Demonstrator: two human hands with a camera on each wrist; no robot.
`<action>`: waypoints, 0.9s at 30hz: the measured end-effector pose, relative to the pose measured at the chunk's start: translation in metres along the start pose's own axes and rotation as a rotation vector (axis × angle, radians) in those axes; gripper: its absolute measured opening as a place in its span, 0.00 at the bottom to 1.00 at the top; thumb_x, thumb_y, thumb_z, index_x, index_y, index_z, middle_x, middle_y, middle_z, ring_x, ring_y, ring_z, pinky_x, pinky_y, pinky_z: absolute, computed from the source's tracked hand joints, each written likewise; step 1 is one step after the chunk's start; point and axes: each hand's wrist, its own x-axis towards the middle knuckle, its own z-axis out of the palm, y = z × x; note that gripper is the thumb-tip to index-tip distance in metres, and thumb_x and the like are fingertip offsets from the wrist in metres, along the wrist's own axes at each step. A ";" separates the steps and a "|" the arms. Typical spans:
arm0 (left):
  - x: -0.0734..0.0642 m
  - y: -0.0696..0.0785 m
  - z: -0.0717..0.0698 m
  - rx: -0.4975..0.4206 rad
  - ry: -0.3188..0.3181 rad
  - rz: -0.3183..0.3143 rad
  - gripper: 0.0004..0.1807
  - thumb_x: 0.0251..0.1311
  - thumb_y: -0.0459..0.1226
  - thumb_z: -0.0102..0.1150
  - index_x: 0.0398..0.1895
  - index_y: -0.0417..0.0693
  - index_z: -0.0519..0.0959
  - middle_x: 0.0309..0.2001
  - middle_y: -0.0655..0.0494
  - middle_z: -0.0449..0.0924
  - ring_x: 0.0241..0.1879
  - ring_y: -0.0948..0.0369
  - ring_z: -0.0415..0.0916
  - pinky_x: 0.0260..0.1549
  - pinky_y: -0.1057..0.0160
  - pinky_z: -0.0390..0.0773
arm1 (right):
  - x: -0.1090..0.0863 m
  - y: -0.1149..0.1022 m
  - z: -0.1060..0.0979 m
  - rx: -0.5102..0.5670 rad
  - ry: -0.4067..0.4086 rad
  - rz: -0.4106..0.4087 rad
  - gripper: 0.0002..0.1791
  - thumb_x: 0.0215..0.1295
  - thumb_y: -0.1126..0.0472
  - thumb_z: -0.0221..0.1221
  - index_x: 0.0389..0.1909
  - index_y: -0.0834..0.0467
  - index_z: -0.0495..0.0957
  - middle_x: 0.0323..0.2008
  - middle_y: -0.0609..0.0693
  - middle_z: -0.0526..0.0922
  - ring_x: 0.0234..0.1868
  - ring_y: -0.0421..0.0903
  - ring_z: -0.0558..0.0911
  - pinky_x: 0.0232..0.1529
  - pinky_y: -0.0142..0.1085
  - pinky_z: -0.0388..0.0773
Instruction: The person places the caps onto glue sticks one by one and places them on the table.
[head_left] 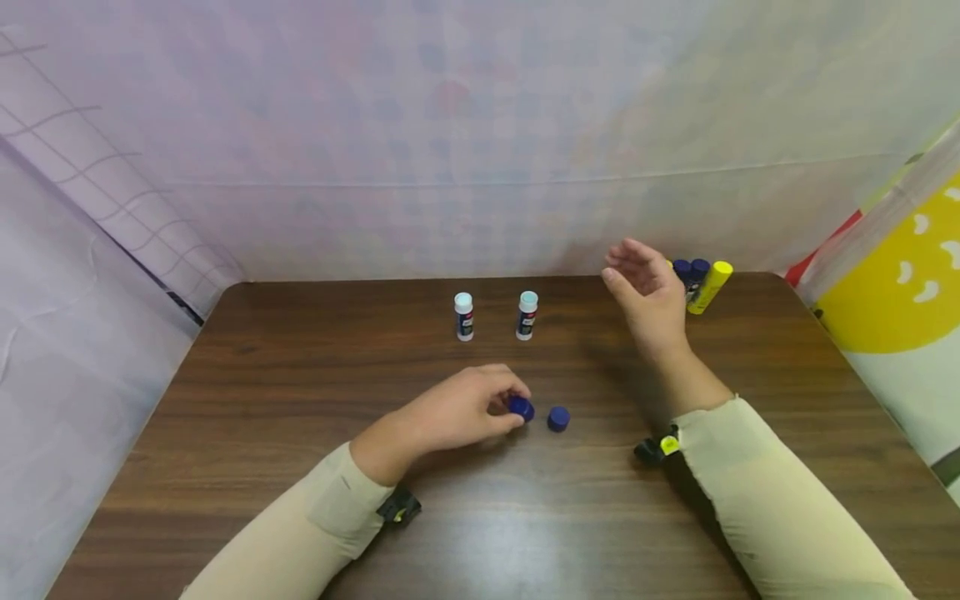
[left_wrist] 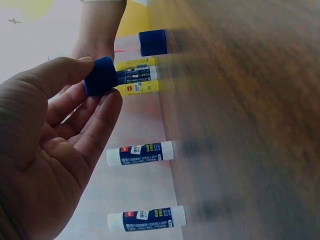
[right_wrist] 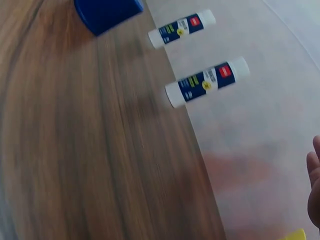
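Observation:
My left hand (head_left: 457,410) pinches a dark blue glue-stick cap (left_wrist: 101,76) between thumb and fingers, low over the middle of the table. A second blue cap (head_left: 558,418) stands on the wood just to its right. Behind them, two uncapped glue sticks (head_left: 464,320) (head_left: 527,318) stand upright with pale tops showing. My right hand (head_left: 647,304) is raised at the back right with loosely bent fingers and nothing in them. It partly covers a group of blue-capped glue sticks (head_left: 699,272) and yellow tubes (head_left: 709,288).
The brown wooden table (head_left: 300,375) has its back edge against a pale patterned cloth (head_left: 420,225). A yellow printed panel (head_left: 885,292) hangs at the right side. Both wrists carry small black camera mounts (head_left: 399,507) close over the table.

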 end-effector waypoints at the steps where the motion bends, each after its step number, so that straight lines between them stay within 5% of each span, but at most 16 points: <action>1: 0.000 0.000 0.000 -0.002 0.003 0.005 0.17 0.69 0.41 0.68 0.58 0.48 0.82 0.50 0.59 0.82 0.48 0.66 0.82 0.51 0.73 0.82 | 0.000 0.001 0.003 -0.003 -0.012 0.005 0.26 0.66 0.74 0.65 0.64 0.71 0.73 0.54 0.61 0.83 0.55 0.45 0.84 0.56 0.27 0.83; 7: 0.000 0.000 -0.001 -0.022 0.019 0.038 0.16 0.69 0.40 0.68 0.57 0.48 0.82 0.51 0.58 0.82 0.49 0.65 0.82 0.52 0.72 0.82 | -0.003 0.007 0.018 -0.058 -0.100 0.037 0.26 0.68 0.72 0.65 0.66 0.69 0.73 0.55 0.54 0.84 0.56 0.45 0.84 0.58 0.27 0.82; 13: 0.000 0.000 -0.001 -0.030 0.023 0.038 0.16 0.69 0.40 0.68 0.56 0.48 0.82 0.51 0.58 0.82 0.49 0.65 0.82 0.52 0.72 0.82 | -0.006 0.013 0.029 -0.171 -0.195 0.123 0.30 0.71 0.65 0.65 0.70 0.67 0.70 0.62 0.64 0.78 0.58 0.41 0.82 0.60 0.24 0.79; 27: 0.001 0.001 0.000 -0.062 0.032 0.028 0.16 0.69 0.37 0.67 0.57 0.46 0.81 0.53 0.56 0.82 0.51 0.62 0.84 0.53 0.71 0.82 | -0.007 0.031 0.038 -0.121 -0.318 0.271 0.37 0.70 0.68 0.64 0.77 0.67 0.61 0.70 0.70 0.70 0.70 0.63 0.74 0.60 0.24 0.80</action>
